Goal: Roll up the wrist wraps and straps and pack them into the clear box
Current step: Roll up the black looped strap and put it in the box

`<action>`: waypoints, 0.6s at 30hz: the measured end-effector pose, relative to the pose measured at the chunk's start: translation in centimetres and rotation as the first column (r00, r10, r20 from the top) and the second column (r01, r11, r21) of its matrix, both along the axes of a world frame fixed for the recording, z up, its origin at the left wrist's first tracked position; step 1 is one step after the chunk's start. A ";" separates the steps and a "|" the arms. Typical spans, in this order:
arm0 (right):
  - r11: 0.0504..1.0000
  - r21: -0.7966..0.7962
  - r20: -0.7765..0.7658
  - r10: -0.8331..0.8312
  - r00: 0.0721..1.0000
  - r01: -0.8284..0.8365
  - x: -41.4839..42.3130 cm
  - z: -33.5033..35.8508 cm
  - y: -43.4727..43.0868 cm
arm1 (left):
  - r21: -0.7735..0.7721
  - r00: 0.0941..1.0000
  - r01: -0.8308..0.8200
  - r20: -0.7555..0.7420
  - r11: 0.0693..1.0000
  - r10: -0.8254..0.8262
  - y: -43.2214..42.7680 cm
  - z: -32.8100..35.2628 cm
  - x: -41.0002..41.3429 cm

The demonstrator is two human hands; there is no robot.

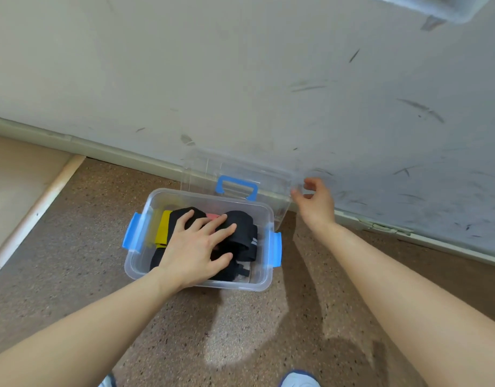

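While the left hand (197, 247) presses flat, fingers straight, on the black wraps (240, 233), the box (201, 284) lies on the floor (73, 261), long axis 9 to 3 o'clock. Wraps fill it, with a yellow band (163, 227) at 9 o'clock. At 1 o'clock the right hand (315, 202), fingers parted and holding nothing, is at the edge of the leaning lid (240, 169).

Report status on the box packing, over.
Left hand flat, pressing black wraps down in clear box. Right hand at lid corner, grip unclear. That lid stands against wall.
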State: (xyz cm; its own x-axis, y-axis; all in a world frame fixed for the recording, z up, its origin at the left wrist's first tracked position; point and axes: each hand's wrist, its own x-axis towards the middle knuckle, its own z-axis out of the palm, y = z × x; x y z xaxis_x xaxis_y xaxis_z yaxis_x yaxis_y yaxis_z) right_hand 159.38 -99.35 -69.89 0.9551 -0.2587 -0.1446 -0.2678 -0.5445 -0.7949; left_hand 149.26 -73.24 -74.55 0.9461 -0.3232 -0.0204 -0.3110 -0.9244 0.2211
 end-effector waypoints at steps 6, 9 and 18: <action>0.969 0.249 -0.113 0.041 0.993 -0.011 1.6 0.4 0.3 | 0.023 1.000 -0.001 -0.003 1.000 0.001 -0.7 0.1 -1.2; 0.952 0.237 -0.224 0.247 0.943 -0.193 1.5 1.2 0.8 | 0.034 1.000 0.014 -0.026 0.999 -0.013 -0.7 0.2 -1.2; 0.914 0.182 -0.178 0.392 0.903 -0.362 -0.2 2.1 1.8 | -0.068 0.994 -0.002 0.107 0.998 0.009 1.4 2.8 -2.3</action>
